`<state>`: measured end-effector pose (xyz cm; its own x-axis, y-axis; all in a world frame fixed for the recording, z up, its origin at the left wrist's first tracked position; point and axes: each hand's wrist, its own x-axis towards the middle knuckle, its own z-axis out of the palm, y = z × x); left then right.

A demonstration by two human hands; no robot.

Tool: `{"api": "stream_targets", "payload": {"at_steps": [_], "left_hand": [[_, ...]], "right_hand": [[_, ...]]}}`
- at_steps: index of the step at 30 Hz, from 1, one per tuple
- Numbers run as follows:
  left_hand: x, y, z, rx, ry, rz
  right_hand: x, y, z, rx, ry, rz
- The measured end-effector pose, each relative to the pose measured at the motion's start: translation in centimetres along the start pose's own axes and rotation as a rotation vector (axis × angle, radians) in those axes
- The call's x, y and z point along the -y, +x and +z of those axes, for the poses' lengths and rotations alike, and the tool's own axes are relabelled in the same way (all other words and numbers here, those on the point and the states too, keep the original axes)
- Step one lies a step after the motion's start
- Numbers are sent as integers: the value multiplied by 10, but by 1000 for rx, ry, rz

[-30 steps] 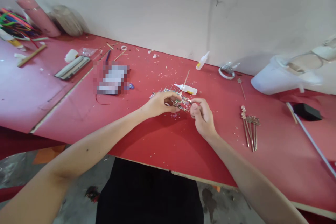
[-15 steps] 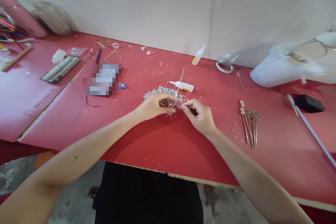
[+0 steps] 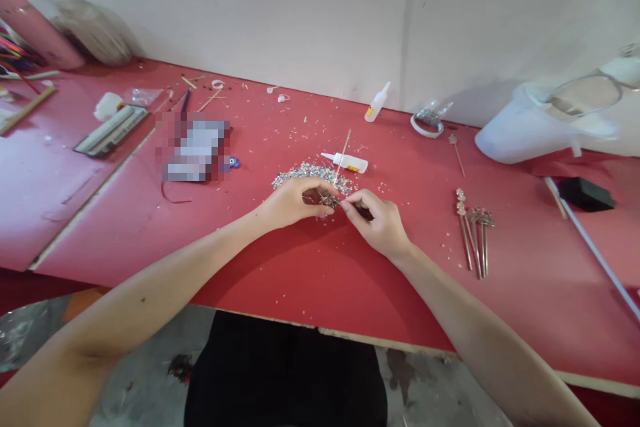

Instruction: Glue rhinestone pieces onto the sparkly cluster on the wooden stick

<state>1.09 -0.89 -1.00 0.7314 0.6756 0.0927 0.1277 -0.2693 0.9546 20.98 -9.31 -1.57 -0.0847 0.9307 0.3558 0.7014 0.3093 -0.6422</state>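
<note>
Grasping an ornate hairpin (image 3: 330,200), the left hand (image 3: 294,203) seemingly braces detailing that needs precision from the right hand (image 3: 377,219), its hold unclear

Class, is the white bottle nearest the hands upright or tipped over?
Tipped over: the bottle lies on its side on the red table, its nozzle pointing left.
</note>
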Motion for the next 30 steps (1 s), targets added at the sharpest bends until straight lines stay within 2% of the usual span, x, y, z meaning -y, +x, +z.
{"api": "stream_targets", "payload": {"at_steps": [7,30], "left_hand": [[-3,0,-1,20,-73,15],[-3,1,-2,6,-105,15]], "right_hand": [[-1,0,0,-20,-3,-19],[0,0,-2,-60,-10,-48]]}}
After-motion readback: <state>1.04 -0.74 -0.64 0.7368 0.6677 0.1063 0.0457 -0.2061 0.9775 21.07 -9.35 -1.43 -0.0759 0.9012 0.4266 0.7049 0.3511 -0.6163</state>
